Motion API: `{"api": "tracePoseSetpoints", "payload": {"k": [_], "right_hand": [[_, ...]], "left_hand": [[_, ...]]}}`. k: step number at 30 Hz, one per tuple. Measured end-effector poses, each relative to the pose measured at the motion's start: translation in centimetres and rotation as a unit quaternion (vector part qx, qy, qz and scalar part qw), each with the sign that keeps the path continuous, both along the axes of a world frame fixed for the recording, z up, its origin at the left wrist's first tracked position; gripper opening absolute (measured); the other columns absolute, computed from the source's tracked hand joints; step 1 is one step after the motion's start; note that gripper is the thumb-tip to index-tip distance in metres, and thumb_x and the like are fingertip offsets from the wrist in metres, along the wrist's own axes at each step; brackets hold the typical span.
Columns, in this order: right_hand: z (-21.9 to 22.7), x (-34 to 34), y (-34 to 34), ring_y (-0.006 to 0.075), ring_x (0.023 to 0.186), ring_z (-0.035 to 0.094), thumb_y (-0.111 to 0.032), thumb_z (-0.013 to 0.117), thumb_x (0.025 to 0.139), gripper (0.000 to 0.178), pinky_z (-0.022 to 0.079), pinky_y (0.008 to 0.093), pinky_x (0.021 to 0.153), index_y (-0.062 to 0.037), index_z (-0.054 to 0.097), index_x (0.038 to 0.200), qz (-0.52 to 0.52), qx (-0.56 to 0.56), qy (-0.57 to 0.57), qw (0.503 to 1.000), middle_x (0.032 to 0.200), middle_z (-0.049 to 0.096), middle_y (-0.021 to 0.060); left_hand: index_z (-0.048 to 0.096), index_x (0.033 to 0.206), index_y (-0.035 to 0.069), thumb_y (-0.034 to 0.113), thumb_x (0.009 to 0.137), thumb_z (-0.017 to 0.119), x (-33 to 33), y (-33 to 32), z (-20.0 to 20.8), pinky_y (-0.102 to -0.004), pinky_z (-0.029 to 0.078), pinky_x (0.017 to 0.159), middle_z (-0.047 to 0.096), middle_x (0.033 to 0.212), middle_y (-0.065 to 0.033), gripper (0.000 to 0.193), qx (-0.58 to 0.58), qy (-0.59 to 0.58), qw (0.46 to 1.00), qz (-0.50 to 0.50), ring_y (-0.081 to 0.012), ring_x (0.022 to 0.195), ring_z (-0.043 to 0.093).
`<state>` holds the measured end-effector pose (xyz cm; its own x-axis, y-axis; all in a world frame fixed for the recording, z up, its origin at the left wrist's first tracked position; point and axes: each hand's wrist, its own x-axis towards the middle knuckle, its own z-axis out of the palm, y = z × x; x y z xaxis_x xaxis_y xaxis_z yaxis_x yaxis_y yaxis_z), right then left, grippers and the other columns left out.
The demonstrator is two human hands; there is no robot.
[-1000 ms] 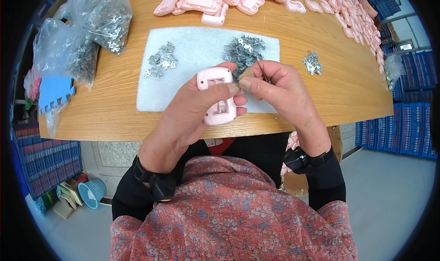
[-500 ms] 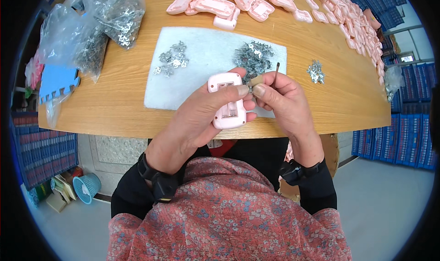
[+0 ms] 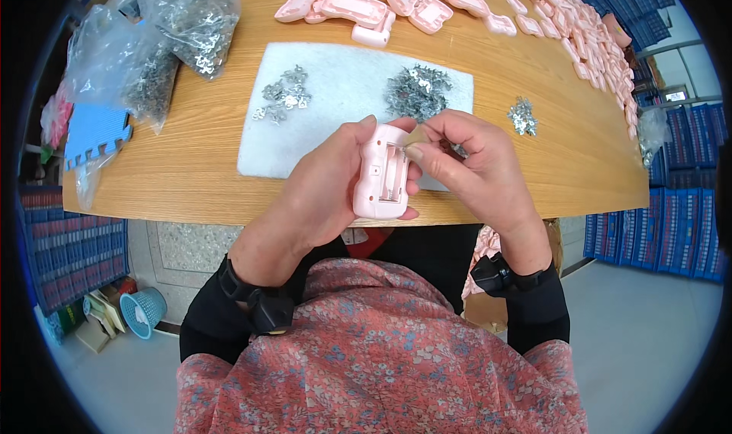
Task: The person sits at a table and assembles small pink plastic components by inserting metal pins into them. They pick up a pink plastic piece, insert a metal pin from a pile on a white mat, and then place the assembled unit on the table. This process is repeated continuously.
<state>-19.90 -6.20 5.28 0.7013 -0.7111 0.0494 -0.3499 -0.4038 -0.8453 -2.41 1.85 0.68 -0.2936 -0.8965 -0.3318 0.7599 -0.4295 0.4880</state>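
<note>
The left hand (image 3: 328, 186) is wrapped around a pink plastic casing (image 3: 381, 173), fingers closed on its far side and thumb along its left edge, holding it above the near edge of the tabletop (image 3: 198, 159). The casing stands with its long axis running away from the person, its open recessed side facing up toward the camera (the rounded top end points at the heap of metal clips (image 3: 418, 91)). The right hand (image 3: 473, 167) has thumb and forefinger pinched together at the casing's upper right corner; whatever small part sits between them is too small to tell. Under both hands lies a white foam mat (image 3: 328, 121), bearing a second, smaller cluster of clips (image 3: 282, 100).
</note>
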Motion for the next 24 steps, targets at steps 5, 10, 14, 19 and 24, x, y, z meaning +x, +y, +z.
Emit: {"api": "tracePoseSetpoints", "payload": {"k": [5,10,14,19,24], "right_hand": [[0.5,0.4,0.0,0.0112,0.065,0.053,-0.009,0.07,0.087,0.011,0.044,0.0273,0.06,0.0009,0.065,0.086,0.02,-0.054,0.049,0.997,0.073,0.06,0.0052],[1.0,0.5,0.1,0.0127,0.064,0.055,-0.01,0.071,0.086,0.012,0.044,0.0279,0.059,0.0009,0.065,0.086,0.035,-0.123,0.098,0.987,0.072,0.061,0.0074],[0.7,0.8,0.6,0.0225,0.063,0.059,-0.013,0.07,0.085,0.014,0.047,0.0333,0.059,-0.0005,0.063,0.084,0.026,-0.116,0.103,0.988,0.07,0.061,0.0103],[0.9,1.3,0.8,0.0062,0.065,0.05,-0.01,0.072,0.087,0.015,0.043,0.0241,0.06,0.0003,0.061,0.086,-0.034,0.075,0.097,0.992,0.069,0.057,0.0016],[-1.4,0.0,0.2,0.0042,0.071,0.049,-0.011,0.072,0.089,0.016,0.043,0.0217,0.064,0.0004,0.062,0.087,-0.032,0.054,0.028,0.998,0.076,0.057,-0.0033]], "left_hand": [[0.052,0.125,0.001,0.037,0.105,0.028,-0.1,0.2,-0.5,-0.0506,0.06,0.079,0.063,0.102,-0.012,0.048,0.006,-0.046,0.999,-0.022,-0.024,0.091,0.067],[0.055,0.12,0.0,0.039,0.106,0.029,-0.3,0.3,-0.8,-0.0468,0.061,0.075,0.064,0.1,-0.0117,0.048,0.008,-0.104,0.994,-0.031,-0.0228,0.089,0.067],[0.055,0.117,0.0,0.039,0.106,0.029,-0.7,0.2,-0.4,-0.0444,0.062,0.068,0.066,0.093,-0.0137,0.049,0.027,-0.14,0.989,-0.043,-0.0241,0.081,0.068],[0.056,0.114,-0.001,0.041,0.106,0.028,-0.5,0.1,-0.7,-0.0441,0.062,0.063,0.066,0.088,-0.0162,0.051,0.062,-0.1,0.992,-0.053,-0.0259,0.076,0.069],[0.055,0.114,-0.001,0.042,0.106,0.025,-0.5,0.0,-1.1,-0.0443,0.061,0.062,0.067,0.09,-0.0166,0.053,0.067,-0.041,0.995,-0.056,-0.0267,0.076,0.069]]}}
